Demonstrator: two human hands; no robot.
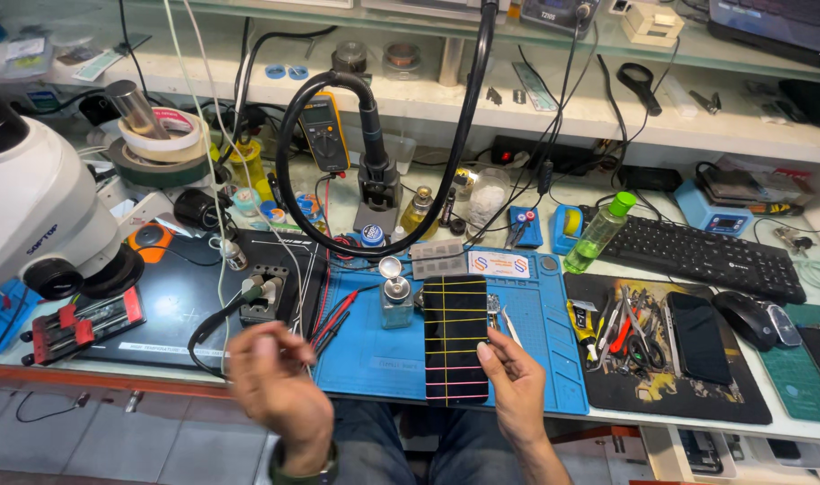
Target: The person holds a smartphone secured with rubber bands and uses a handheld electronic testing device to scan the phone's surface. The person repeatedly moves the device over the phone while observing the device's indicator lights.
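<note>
A black phone [456, 337] wrapped with several yellow and pink rubber bands lies on the blue work mat [536, 359]. My right hand [516, 388] rests at its right edge, thumb touching the side, holding nothing. Raised and blurred above the mat's left front corner is my left hand [279, 393], fingers loosely curled, and whether it holds anything is unclear. A small glass solvent bottle [396, 301] stands just left of the phone. Tweezers [510, 325] lie beside the phone's right side.
A white microscope [32, 211] looms at left over a black mat [172, 305]. Red and black probe leads [338, 314] cross the blue mat. At right are a tool tray with another phone [699, 337], a mouse [747, 316], a keyboard [706, 256] and a green bottle [598, 232].
</note>
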